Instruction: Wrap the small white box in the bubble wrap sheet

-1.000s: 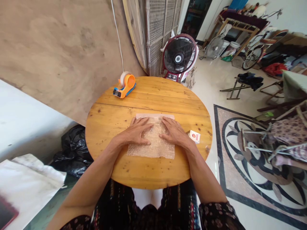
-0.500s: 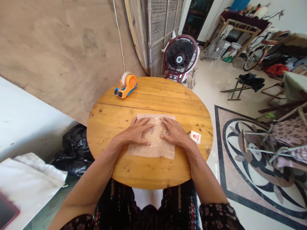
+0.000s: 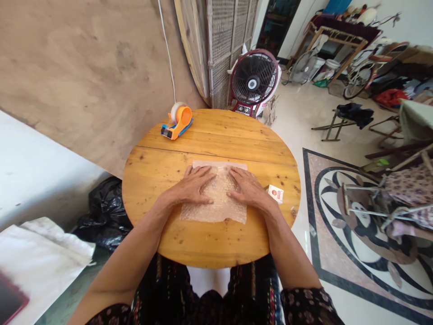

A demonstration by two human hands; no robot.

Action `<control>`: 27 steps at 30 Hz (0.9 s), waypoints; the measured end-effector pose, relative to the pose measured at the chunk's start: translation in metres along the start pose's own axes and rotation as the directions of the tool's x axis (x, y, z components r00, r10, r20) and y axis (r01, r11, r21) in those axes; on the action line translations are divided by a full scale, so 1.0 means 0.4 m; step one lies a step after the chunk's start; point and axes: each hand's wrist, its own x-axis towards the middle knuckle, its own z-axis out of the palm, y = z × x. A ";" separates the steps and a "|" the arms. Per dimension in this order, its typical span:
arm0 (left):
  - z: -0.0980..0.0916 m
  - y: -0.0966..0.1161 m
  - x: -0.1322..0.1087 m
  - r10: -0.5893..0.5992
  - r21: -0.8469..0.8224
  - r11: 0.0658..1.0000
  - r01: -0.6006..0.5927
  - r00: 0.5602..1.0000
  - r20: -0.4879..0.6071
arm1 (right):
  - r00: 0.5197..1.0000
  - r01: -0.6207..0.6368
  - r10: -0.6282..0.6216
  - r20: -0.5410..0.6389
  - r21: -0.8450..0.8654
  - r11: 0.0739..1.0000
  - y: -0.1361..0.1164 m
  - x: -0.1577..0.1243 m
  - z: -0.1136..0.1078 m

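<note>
A sheet or pouch of clear bubble wrap [image 3: 219, 208] lies flat on the round wooden table [image 3: 209, 248]. My left hand [image 3: 194, 186] rests on its left part, palm down with the fingers apart. On the right part lies my right hand [image 3: 246, 185], also flat and spread, the thumb pointing inward. Between the two thumbs the wrap's bubbled surface shows. Just right of my right wrist stands a small white box [image 3: 275, 194] with a red mark, partly hidden by the forearm.
An orange tape dispenser [image 3: 179, 122] with a clear roll sits at the table's far left edge. Behind the table stands a dark red fan [image 3: 253, 81]. Black plastic bags [image 3: 104, 212] lie at the left, and a folding stool [image 3: 338, 122] is on the floor at right.
Almost nothing differs. Both hands stay on the bubble wrap, and its near edge sits very slightly farther from me.
</note>
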 end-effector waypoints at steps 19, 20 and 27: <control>-0.009 -0.002 -0.007 0.012 -0.009 1.000 -0.012 1.000 0.027 | 1.000 0.010 -0.010 0.013 -0.026 1.000 0.000 -0.001 0.000; -0.009 -0.002 -0.006 0.012 -0.010 1.000 -0.012 1.000 0.028 | 1.000 0.013 -0.012 0.012 -0.027 1.000 0.000 -0.001 0.001; -0.007 -0.006 -0.008 0.009 -0.017 1.000 -0.009 1.000 0.028 | 1.000 0.017 -0.017 0.002 -0.026 1.000 0.004 -0.001 0.005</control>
